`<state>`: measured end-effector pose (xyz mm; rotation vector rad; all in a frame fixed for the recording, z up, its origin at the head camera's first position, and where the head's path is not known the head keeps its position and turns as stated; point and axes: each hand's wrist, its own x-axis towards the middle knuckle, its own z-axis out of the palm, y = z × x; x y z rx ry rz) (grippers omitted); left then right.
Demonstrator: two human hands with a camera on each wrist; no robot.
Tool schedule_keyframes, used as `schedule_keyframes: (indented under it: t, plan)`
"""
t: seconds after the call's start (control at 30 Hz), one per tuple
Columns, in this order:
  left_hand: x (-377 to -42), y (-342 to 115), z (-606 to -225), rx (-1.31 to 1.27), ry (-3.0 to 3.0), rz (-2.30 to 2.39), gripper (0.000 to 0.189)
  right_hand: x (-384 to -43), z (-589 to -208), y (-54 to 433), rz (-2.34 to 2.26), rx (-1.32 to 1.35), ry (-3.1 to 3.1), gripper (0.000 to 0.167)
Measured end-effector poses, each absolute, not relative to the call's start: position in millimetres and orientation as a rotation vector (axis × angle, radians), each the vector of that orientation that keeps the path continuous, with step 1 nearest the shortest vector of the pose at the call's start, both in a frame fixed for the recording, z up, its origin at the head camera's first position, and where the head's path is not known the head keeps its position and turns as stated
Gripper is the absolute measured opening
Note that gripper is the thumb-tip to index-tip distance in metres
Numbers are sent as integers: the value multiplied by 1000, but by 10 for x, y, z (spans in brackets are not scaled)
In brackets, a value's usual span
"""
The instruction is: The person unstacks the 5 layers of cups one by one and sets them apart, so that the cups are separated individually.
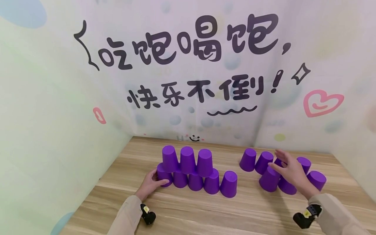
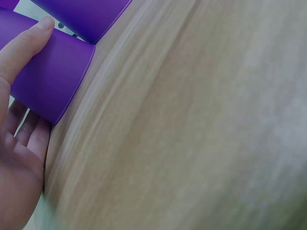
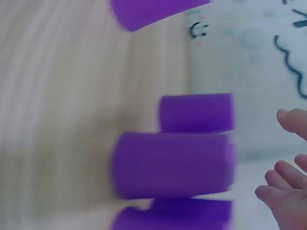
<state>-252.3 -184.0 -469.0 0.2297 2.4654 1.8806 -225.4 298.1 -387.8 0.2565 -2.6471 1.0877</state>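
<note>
Several upside-down purple cups form a bottom row at the left, with three more stacked across the gaps between them. My left hand (image 1: 150,183) grips the leftmost bottom cup (image 1: 164,176); in the left wrist view its thumb lies on the near side of that cup (image 2: 53,72) and the other fingers reach round behind. Above it sits the leftmost upper cup (image 1: 169,159). My right hand (image 1: 291,169) holds nothing and hovers with spread fingers over a second group at the right. Its thumb is near the top of a front cup (image 1: 269,180). The hand partly hides the cups behind it.
The right-hand group stands directly on the wooden table (image 1: 205,215), including a back-left cup (image 1: 248,160) and a far-right cup (image 1: 317,179). The bottom row's right-end cup (image 1: 228,184) bears nothing. A printed cloth backdrop (image 1: 188,124) closes off the rear.
</note>
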Motion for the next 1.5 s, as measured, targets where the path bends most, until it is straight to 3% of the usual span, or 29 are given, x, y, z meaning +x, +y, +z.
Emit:
schedule_keyframes:
  t: [0.33,0.57,0.97,1.3,1.5]
  plan:
    - [-2659,-1906,-4914,223,2438,1903,65,-2396,-3249,2497,1241,519,-2556,63]
    - [-2659,-1913,-4918,227,2422,1917,66,-2515,-3071,2005,1366,671,-2473,59]
    - [-2674,-1940,-4937,246,2410,1916,69,-2574,-3382,1302,1524,786,-2529,59]
    - [-2664,-1901,-4931,237,2438,1900,68,-2609,-3715,1147,1524,785,-2554,59]
    - [-2669,-1920,-4935,246,2447,1894,66,-2496,-3640,1053,1516,776,-2533,54]
